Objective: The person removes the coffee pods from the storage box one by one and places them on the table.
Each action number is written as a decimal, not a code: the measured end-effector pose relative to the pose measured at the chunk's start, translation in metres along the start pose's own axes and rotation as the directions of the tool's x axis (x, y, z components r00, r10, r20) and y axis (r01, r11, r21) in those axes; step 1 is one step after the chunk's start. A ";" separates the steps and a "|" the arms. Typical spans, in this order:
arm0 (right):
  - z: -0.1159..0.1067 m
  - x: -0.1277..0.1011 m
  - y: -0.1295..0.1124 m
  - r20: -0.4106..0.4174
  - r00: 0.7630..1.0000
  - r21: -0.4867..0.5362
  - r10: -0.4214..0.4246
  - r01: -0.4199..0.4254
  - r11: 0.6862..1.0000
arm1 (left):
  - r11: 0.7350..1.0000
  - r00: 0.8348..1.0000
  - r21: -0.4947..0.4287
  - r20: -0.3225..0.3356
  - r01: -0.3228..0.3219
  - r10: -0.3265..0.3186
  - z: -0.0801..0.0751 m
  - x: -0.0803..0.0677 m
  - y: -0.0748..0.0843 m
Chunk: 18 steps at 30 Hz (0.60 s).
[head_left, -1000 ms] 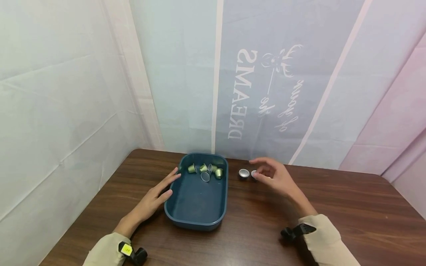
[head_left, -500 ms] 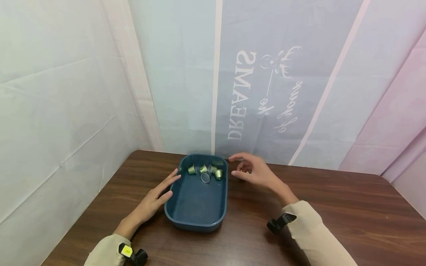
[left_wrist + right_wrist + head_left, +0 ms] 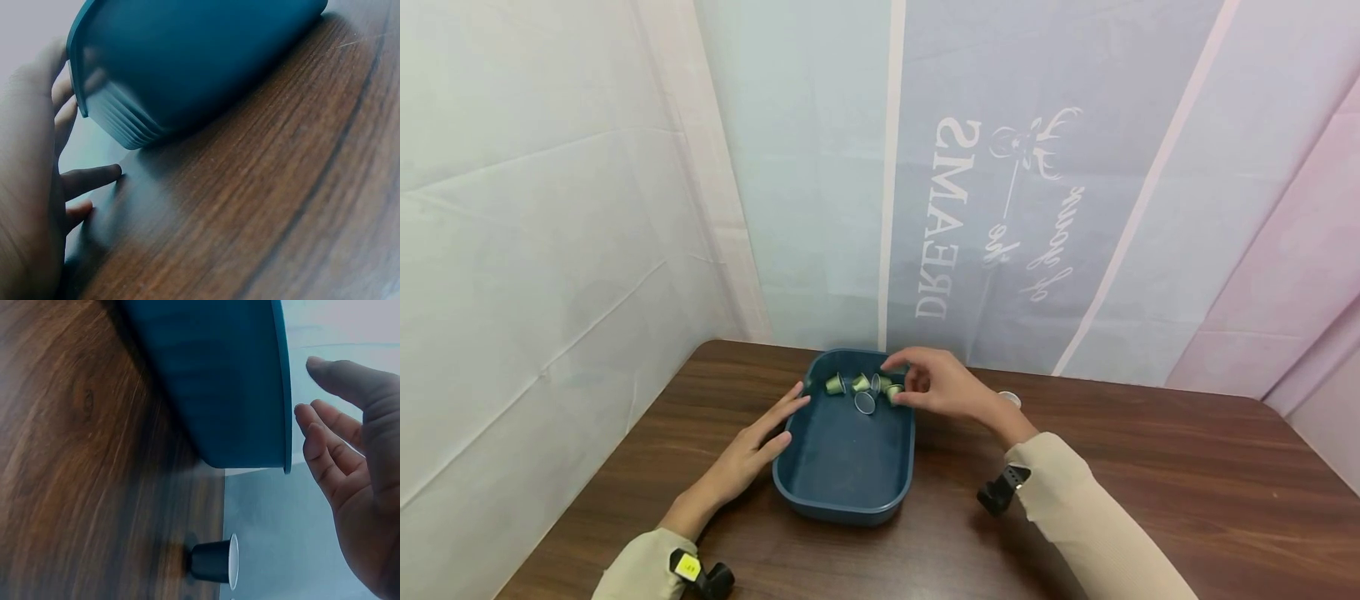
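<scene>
Starting at the near side, we find the left grip released, its fingers laid along the left rim of the blue bin. The bin rests on the wooden tabletop, its long axis running from near to far.

We next note the change: the right grip has shifted left, from above the tabletop to the bin's far right rim. We judge that this brings its pinch within reach of the capsules, which lie at the bin's far end. The right grip appears released (the right wrist view shows thumb and fingers parted, with nothing visible between them).

To the right of the bin, a dark capsule stands upright, pale lid up, its axis vertical. Inside, the lid-forward capsule turns its round face toward us. The capsule beside the right thumb is partly covered; we cannot tell its axis. The leftmost capsule lies on its side, narrow end left, axis roughly across the bin. Printed cloth hangs beyond.
</scene>
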State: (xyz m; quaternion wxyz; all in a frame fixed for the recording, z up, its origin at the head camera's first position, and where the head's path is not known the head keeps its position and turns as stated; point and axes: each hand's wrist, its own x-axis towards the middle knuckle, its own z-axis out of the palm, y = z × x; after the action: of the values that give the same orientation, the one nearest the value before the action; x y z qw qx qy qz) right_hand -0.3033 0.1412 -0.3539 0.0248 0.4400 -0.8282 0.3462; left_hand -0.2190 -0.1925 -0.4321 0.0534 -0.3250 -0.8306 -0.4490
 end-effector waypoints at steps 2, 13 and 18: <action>0.001 0.004 0.000 0.021 1.000 -0.011 -0.003 0.003 1.000 | 1.000 1.000 0.002 0.000 -0.004 0.004 0.000 0.000 0.000; 0.009 0.023 -0.001 0.159 0.987 -0.041 0.009 -0.003 0.999 | 1.000 1.000 -0.005 0.004 -0.005 0.005 0.000 0.000 0.000; 0.013 0.029 0.000 0.238 0.971 -0.057 0.030 -0.017 0.998 | 1.000 1.000 0.000 -0.004 -0.007 0.007 0.001 0.000 -0.003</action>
State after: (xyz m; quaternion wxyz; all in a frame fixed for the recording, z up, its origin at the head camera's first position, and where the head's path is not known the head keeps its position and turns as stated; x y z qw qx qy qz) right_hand -0.3178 0.1134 -0.3538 -0.0669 0.4679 -0.8395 0.2681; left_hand -0.2208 -0.1930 -0.4349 0.0566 -0.3272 -0.8292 -0.4495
